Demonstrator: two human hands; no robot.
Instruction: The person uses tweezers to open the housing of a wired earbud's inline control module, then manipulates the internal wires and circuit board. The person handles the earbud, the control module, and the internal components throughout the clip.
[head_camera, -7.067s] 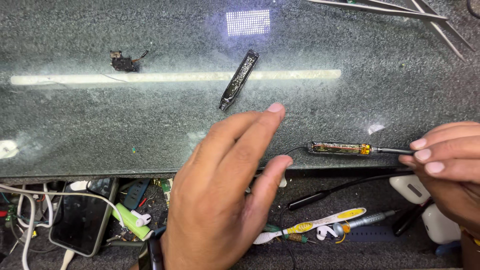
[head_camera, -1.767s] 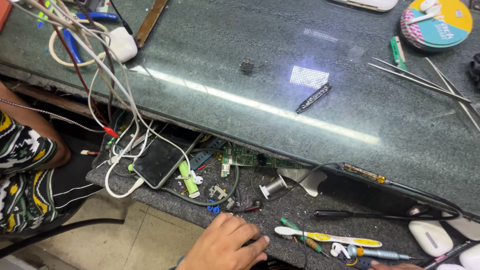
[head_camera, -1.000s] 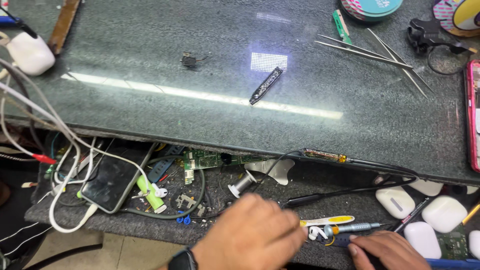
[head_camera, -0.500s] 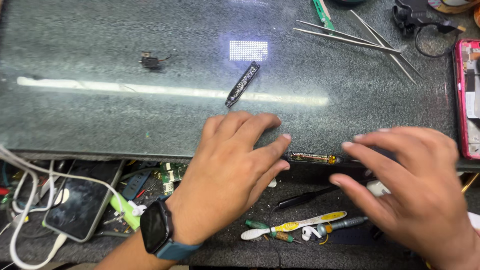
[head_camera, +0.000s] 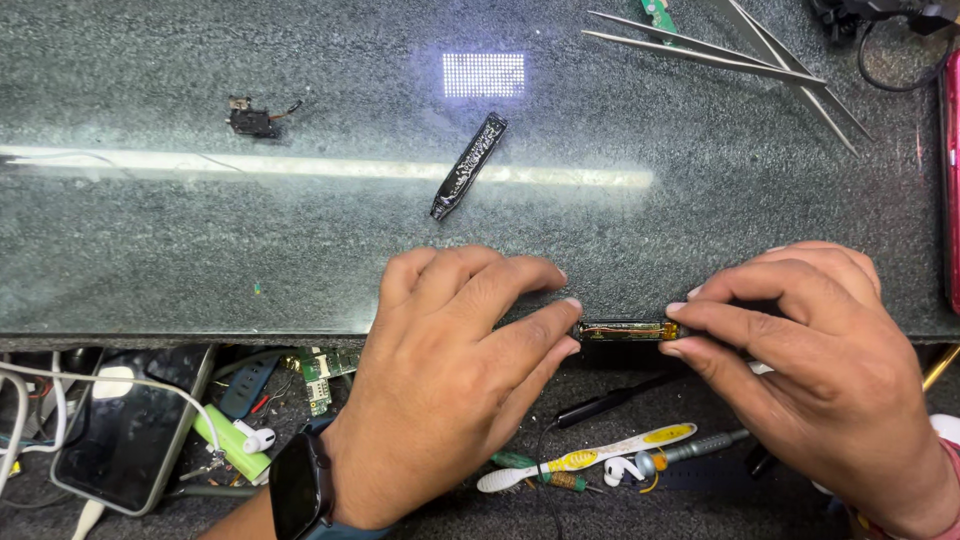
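Observation:
A small cylindrical component (head_camera: 625, 330), dark with an amber wrap, lies at the near edge of the grey stone worktop (head_camera: 300, 220). My left hand (head_camera: 440, 380), with a dark smartwatch on its wrist, pinches the component's left end between thumb and forefinger. My right hand (head_camera: 820, 360) pinches its right end. Both hands rest on the worktop's front edge. A slim black strip-shaped part (head_camera: 468, 166) lies diagonally on the top just beyond my left hand.
A small black part with wires (head_camera: 252, 118) sits far left. Metal tweezers (head_camera: 720, 50) lie at the back right. Below the top, a shelf holds a phone (head_camera: 130, 430), white cables, a green tube (head_camera: 232, 445), a circuit board, a toothbrush (head_camera: 590, 458) and an earbud.
The view has closed in on the worktop. Both hands, spread over the front edge half a second ago, have closed their fingertips on the two ends of the small cylinder.

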